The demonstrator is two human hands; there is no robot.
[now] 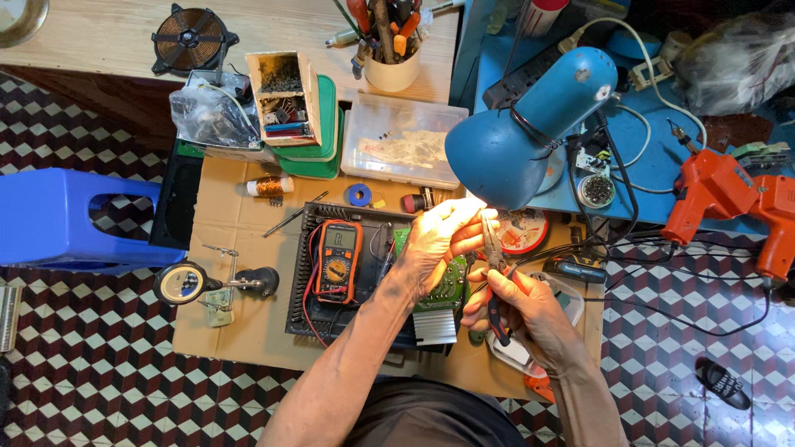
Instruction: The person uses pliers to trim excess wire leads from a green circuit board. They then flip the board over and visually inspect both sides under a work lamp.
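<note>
My left hand [437, 240] reaches over a green circuit board [451, 285] with a ribbed metal heat sink [435, 326], its fingertips pinched right at the plier tips under the lamp; what they pinch is too small to tell. My right hand [520, 308] grips the red-and-black handles of needle-nose pliers [494, 248], jaws pointing up towards the left fingers. An orange multimeter [338, 261] with red leads lies on the black open case [302, 273] just left of the board.
A blue desk lamp [530, 124] hangs over the hands. An orange soldering gun [729, 199] lies right. A magnifier stand [186, 283], copper coil [269, 186], clear plastic box [402, 141], tool cup [391, 66] and blue stool [66, 219] surround the cardboard mat [232, 223].
</note>
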